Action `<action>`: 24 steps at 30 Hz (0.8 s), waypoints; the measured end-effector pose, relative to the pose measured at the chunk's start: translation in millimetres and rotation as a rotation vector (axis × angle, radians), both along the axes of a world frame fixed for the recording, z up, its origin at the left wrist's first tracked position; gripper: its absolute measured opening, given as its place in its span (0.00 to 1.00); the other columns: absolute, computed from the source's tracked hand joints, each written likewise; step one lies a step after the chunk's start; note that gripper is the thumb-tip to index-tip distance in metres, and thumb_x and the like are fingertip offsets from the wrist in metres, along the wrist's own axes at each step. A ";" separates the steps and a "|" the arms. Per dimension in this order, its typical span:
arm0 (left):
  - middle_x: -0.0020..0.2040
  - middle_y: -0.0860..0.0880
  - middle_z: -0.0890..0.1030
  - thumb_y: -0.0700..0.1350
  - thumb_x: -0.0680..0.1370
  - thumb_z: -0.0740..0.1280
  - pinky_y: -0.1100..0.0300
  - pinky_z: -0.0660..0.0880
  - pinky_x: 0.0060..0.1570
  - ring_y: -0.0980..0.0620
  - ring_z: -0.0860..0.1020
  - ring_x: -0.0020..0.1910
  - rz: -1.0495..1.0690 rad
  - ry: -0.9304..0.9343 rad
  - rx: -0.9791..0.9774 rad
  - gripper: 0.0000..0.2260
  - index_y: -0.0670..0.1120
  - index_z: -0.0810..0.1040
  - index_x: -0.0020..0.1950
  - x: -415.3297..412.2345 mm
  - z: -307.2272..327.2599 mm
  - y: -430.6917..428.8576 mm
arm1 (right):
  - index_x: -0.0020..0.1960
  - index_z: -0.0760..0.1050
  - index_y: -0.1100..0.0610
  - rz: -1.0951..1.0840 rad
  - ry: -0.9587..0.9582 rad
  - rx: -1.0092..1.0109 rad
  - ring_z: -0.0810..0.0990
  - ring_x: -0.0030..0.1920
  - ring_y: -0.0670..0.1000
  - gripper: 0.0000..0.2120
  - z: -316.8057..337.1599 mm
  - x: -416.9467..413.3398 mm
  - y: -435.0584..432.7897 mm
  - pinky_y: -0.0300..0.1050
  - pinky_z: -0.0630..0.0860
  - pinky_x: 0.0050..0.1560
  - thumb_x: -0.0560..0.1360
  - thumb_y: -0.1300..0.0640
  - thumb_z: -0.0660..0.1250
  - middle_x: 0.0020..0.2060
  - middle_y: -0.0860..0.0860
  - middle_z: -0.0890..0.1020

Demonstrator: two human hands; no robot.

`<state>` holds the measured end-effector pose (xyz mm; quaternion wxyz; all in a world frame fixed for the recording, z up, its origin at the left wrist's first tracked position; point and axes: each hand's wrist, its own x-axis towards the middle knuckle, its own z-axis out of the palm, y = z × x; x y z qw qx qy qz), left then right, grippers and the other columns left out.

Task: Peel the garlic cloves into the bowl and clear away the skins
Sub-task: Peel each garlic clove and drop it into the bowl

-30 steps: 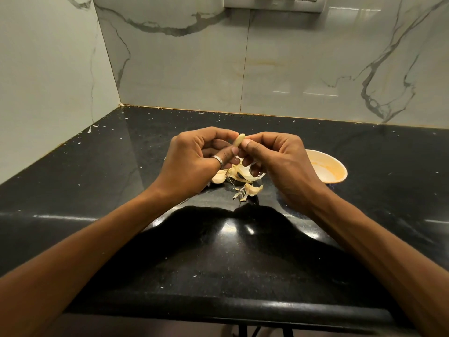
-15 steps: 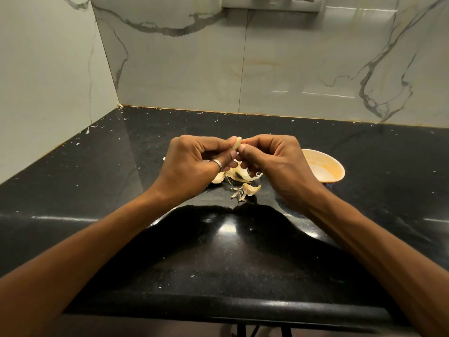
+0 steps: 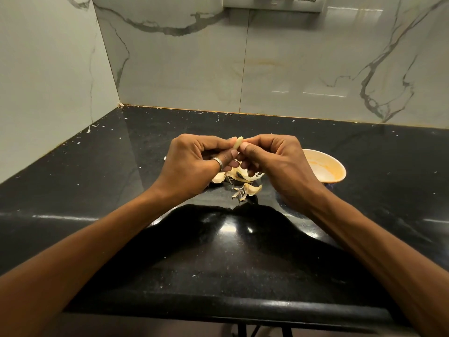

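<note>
A pale garlic clove point(image 3: 237, 143) stands upright between my two hands above the black counter. My left hand point(image 3: 194, 164), with a ring on one finger, pinches the clove from the left. From the right, my right hand point(image 3: 279, 161) pinches it with thumb and fingers. Below the hands lies a small heap of papery garlic skins point(image 3: 245, 178), with one more piece point(image 3: 251, 189) a little nearer to me. An orange-tinted bowl point(image 3: 332, 171) sits on the counter just right of my right hand, partly hidden by it.
The black stone counter point(image 3: 121, 186) carries scattered small white flecks of skin. Marble-patterned walls close it off at the back and on the left. A switch panel point(image 3: 274, 2) is mounted high on the back wall. The counter's rounded front edge point(image 3: 218, 305) runs below my forearms.
Both hands with the clove have sunk slightly toward the counter. The grip on the clove stays the same, and the skins and the bowl have not moved.
</note>
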<state>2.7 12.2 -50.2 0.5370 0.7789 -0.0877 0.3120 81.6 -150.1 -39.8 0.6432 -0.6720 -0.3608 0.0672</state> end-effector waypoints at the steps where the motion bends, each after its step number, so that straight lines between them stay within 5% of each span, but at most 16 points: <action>1: 0.47 0.48 0.86 0.35 0.75 0.73 0.59 0.83 0.42 0.51 0.87 0.43 -0.004 0.003 -0.002 0.14 0.44 0.81 0.60 0.1 -0.4 -0.1 | 0.49 0.83 0.64 0.001 0.006 -0.001 0.78 0.34 0.48 0.07 -0.1 0.4 -0.1 0.39 0.76 0.34 0.81 0.65 0.66 0.34 0.54 0.83; 24: 0.47 0.49 0.86 0.40 0.75 0.73 0.61 0.83 0.42 0.54 0.86 0.43 0.004 -0.003 0.052 0.13 0.44 0.81 0.59 -1.4 1.6 -0.2 | 0.50 0.82 0.66 -0.022 -0.016 -0.019 0.80 0.35 0.49 0.09 4.1 -1.2 -1.9 0.40 0.77 0.35 0.81 0.67 0.64 0.39 0.62 0.84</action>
